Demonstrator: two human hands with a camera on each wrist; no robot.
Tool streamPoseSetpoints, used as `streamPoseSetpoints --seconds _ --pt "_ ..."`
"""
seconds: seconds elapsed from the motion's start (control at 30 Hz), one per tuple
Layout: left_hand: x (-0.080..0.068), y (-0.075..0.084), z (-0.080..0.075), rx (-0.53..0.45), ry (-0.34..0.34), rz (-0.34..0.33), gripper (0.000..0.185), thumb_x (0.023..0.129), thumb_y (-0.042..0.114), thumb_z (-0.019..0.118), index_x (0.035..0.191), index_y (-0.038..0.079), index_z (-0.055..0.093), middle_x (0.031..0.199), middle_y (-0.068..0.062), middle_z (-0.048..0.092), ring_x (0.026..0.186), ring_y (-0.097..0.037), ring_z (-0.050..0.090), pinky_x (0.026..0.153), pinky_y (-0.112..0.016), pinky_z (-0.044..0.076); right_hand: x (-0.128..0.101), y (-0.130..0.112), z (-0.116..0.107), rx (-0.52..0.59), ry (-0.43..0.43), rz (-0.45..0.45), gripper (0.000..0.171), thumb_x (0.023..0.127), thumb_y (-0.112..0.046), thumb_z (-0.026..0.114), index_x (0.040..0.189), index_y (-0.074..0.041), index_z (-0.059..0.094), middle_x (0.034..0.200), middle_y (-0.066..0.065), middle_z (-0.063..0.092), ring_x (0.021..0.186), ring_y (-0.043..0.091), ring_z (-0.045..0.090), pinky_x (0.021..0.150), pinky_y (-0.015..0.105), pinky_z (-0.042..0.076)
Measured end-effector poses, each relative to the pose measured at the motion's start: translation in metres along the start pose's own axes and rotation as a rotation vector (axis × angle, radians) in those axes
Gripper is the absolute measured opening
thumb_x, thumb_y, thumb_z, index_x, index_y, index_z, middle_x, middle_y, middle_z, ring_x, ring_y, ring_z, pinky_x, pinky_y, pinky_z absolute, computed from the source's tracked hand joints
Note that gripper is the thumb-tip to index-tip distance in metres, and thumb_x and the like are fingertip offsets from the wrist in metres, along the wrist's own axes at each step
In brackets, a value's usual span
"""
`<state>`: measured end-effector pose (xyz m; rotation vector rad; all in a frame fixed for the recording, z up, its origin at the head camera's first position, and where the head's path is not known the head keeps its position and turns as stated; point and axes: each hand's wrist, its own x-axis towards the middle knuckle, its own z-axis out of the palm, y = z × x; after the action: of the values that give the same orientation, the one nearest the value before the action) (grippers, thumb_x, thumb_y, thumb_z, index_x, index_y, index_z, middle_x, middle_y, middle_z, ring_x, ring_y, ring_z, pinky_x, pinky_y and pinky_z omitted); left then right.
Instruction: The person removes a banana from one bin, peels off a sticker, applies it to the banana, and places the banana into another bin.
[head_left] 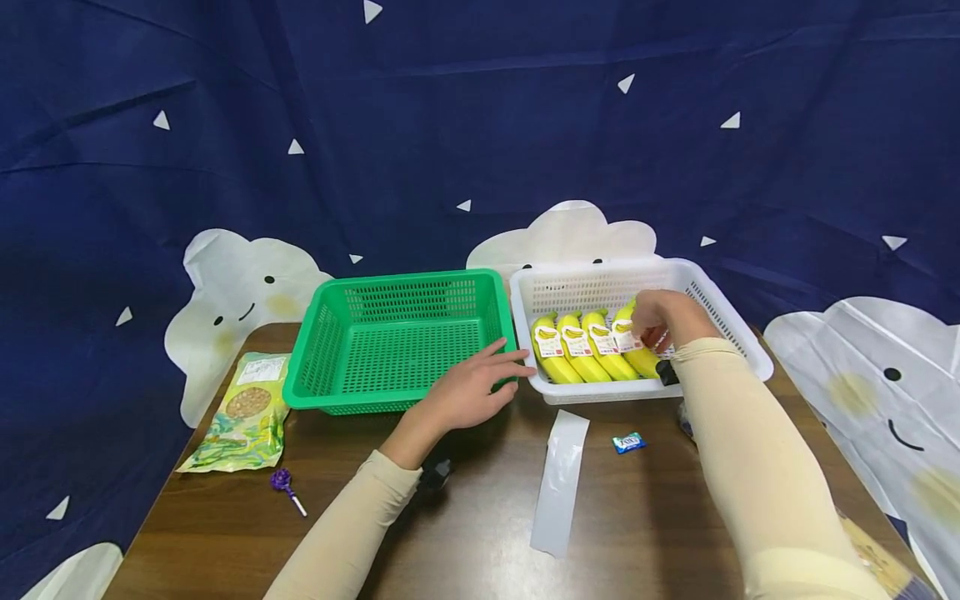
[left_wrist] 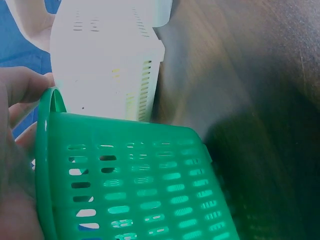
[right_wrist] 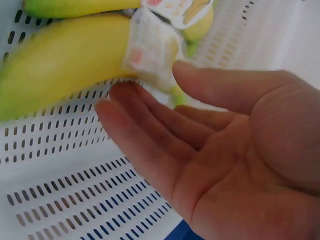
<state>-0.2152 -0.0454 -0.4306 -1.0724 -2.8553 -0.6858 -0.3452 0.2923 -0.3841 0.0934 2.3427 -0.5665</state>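
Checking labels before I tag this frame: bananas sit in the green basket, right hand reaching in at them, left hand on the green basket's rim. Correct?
One thing is off: the bananas lie in the white basket, not the green basket, which is empty. The head view shows it. The right hand does reach in at them, and the left hand does rest on the green basket's rim.

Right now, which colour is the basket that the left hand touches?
Green basket, clearest in the head view.
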Motion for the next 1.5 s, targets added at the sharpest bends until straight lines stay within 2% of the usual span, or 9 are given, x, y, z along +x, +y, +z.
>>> streamPoseSetpoints --seconds 0.2,0.3,0.4,0.53,0.7,0.93,1.13,1.27,1.5 --pt "0.000 0.000 0.001 -0.002 -0.004 -0.013 0.035 0.100 0.032 0.047 0.133 0.036 0.058 0.148 0.016 0.038 0.144 -0.013 0.013 0.107 -0.047 0.031 -0.005 0.002 0.005 0.067 -0.101 -0.022 0.034 0.090 0.001 0.054 0.121 0.014 0.046 0.109 0.028 0.056 0.101 0.037 0.060 0.082 0.043 0.053" --pt "0.000 0.001 0.001 0.003 0.001 -0.015 0.035 0.100 0.032 0.048 0.133 0.036 0.058 0.148 0.016 0.038 0.143 -0.012 0.014 0.106 -0.048 0.032 -0.001 0.003 0.006 0.116 -0.137 -0.033 0.053 0.091 0.005 0.051 0.138 0.015 0.028 0.118 0.030 0.049 0.105 0.039 0.057 0.084 0.045 0.052" --pt "0.001 0.002 0.001 0.009 -0.002 -0.011 0.035 0.100 0.032 0.048 0.133 0.036 0.058 0.148 0.016 0.038 0.143 -0.012 0.014 0.106 -0.047 0.032 0.005 0.005 0.005 0.140 -0.169 -0.047 0.069 0.090 0.007 0.050 0.146 0.014 0.010 0.124 0.032 0.045 0.106 0.040 0.056 0.084 0.047 0.052" --pt "0.003 0.003 0.001 0.014 -0.004 -0.009 0.034 0.100 0.033 0.047 0.133 0.037 0.057 0.148 0.018 0.037 0.143 -0.011 0.014 0.106 -0.046 0.033 0.004 0.005 0.004 0.107 -0.147 -0.038 0.070 0.091 0.003 0.052 0.146 0.013 0.010 0.124 0.033 0.047 0.107 0.042 0.056 0.082 0.047 0.053" --pt "0.005 0.005 0.002 0.017 0.006 -0.016 0.034 0.099 0.033 0.048 0.132 0.037 0.058 0.147 0.019 0.037 0.143 -0.011 0.016 0.103 -0.047 0.037 -0.009 0.002 0.001 0.027 -0.059 -0.051 0.072 0.094 -0.009 0.055 0.148 0.009 0.012 0.132 0.039 0.039 0.116 0.050 0.048 0.078 0.048 0.054" --pt "0.007 0.002 0.003 0.012 0.011 -0.020 0.034 0.099 0.033 0.048 0.131 0.038 0.059 0.146 0.020 0.038 0.143 -0.010 0.016 0.096 -0.045 0.044 -0.023 -0.002 -0.006 -0.081 0.075 -0.108 0.083 0.091 -0.031 0.064 0.150 0.004 0.017 0.144 0.033 0.028 0.123 0.051 0.039 0.083 0.052 0.051" --pt "0.010 -0.001 0.001 0.011 0.005 -0.013 0.034 0.098 0.032 0.050 0.131 0.032 0.060 0.147 0.015 0.039 0.142 -0.013 0.019 0.102 -0.045 0.038 -0.041 -0.014 -0.010 -0.207 0.249 -0.292 0.074 0.095 -0.033 0.059 0.147 0.006 0.025 0.140 0.036 0.035 0.121 0.049 0.044 0.091 0.057 0.043" --pt "0.009 -0.002 -0.003 0.007 0.025 -0.006 0.037 0.097 0.033 0.051 0.132 0.025 0.059 0.149 0.006 0.039 0.139 -0.016 0.029 0.105 -0.043 0.035 -0.057 -0.018 -0.004 -0.261 0.397 -0.386 0.067 0.095 -0.032 0.058 0.145 0.004 0.032 0.135 0.036 0.042 0.122 0.050 0.043 0.096 0.060 0.037" --pt "-0.002 -0.001 -0.017 0.045 0.146 -0.020 0.040 0.096 0.035 0.055 0.133 0.022 0.058 0.147 0.003 0.041 0.132 -0.018 0.040 0.103 -0.039 0.038 -0.080 -0.014 0.027 -0.293 0.655 -0.507 0.066 0.091 -0.035 0.063 0.144 -0.002 0.039 0.137 0.026 0.046 0.125 0.043 0.043 0.101 0.058 0.032"
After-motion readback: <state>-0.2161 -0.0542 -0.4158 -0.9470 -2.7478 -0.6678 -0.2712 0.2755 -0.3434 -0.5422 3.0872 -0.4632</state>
